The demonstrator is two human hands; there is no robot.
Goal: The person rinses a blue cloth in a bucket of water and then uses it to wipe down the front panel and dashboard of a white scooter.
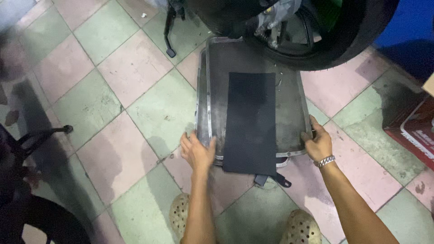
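Metal tray [289,108] sits on the tiled floor [113,90], its long side going away from the person. Left hand [198,151] grips the near left corner. Right hand [318,143] grips the near right corner. Between them, a black mat [250,122] lies lengthwise on the tray. Farther off, a tyre [334,49] sits over the tray's far end.

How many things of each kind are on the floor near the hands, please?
Metal tray: 1
Black mat: 1
Motorcycle tyre: 1
Perforated shoes: 2
Red carton: 1
Total: 6
The left hand and right hand grip the tray's near corners.
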